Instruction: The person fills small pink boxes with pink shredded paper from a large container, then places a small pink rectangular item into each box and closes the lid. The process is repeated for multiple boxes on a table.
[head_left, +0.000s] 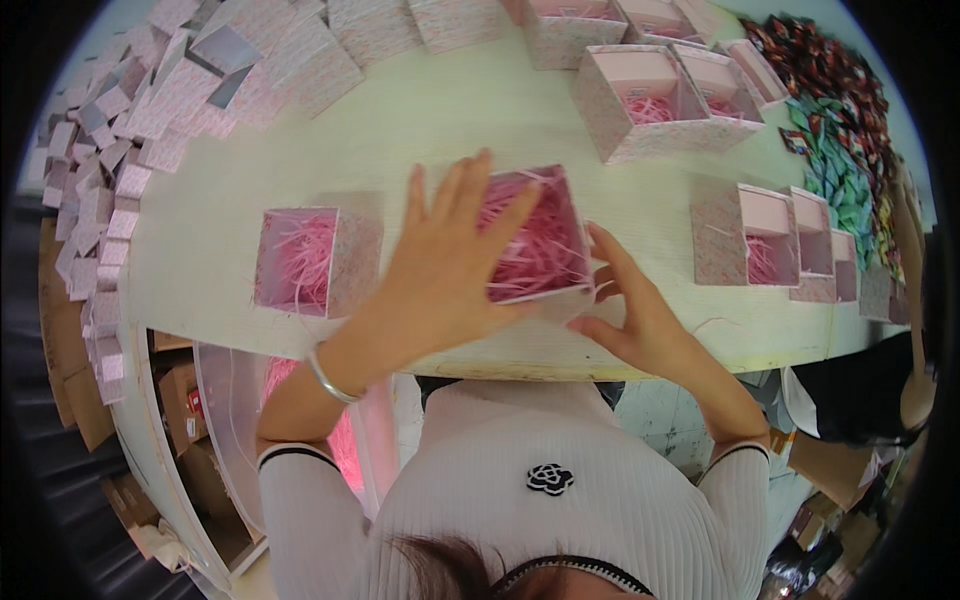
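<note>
A floral paper box (579, 251) stands in front of me, its open top showing a bed of pink shredded paper (544, 244). My left hand (450, 247) is spread across the box's left side, thumb over the shreds and fingers pointing away from me. The box's left wall is hidden beneath that hand. Close by the right wall, my right hand (630, 300) curves with thumb and fingers apart; whether its fingertips touch the box is unclear. To the left, a second floral box (356, 262) holds more pink shredded paper (306, 259).
Many floral boxes (315, 67) are piled along the table's (480, 105) far left. Filled boxes with pale inserts (637, 67) stand at the back right, others (716, 236) at the right. Wrapped packets (832, 165) lie beyond. Below the left edge, a bin (232, 405) contains pink shreds.
</note>
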